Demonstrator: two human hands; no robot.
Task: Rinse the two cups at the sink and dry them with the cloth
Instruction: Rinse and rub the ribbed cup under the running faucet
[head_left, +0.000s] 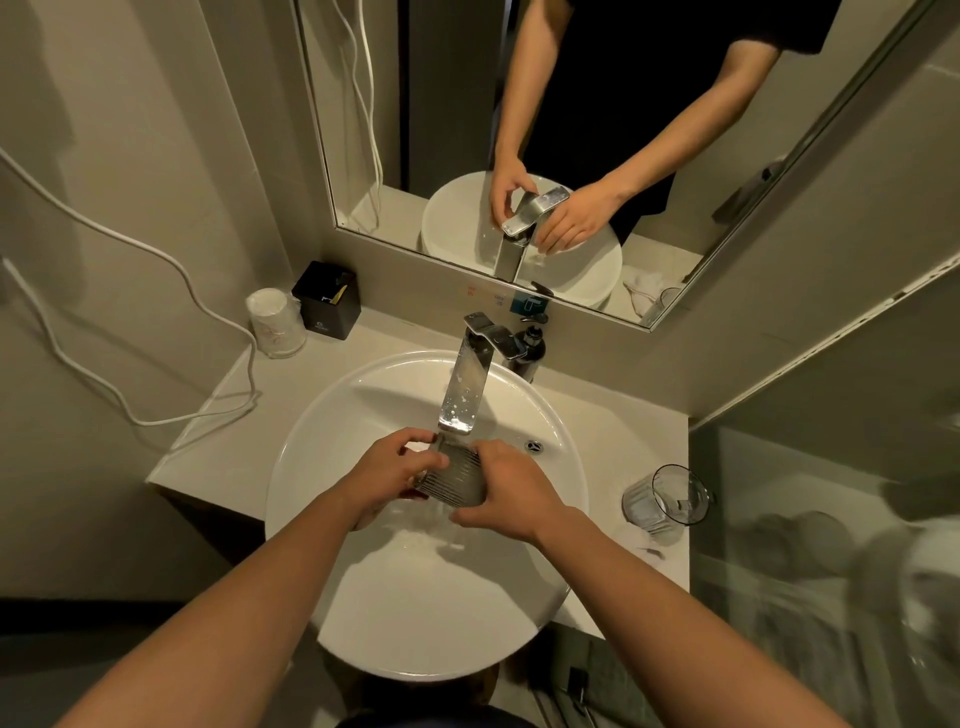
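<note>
A ribbed glass cup (453, 478) lies tilted on its side just under the tap spout (462, 395), over the white round sink (322, 452). My left hand (389, 470) grips its left end with curled fingers. My right hand (506, 491) wraps over its right side. Water splashes in the basin below the cup. A second ribbed glass cup (662, 501) stands on the counter to the right of the sink, tipped toward me. A white cloth (641, 543) lies partly hidden under and in front of that cup.
A black soap dispenser (532, 351) stands behind the tap. At the back left of the counter (239, 415) are a black box (328, 301) and wrapped cups (276, 322). White cables (156, 410) trail along the left wall. A mirror (571, 130) hangs behind the sink.
</note>
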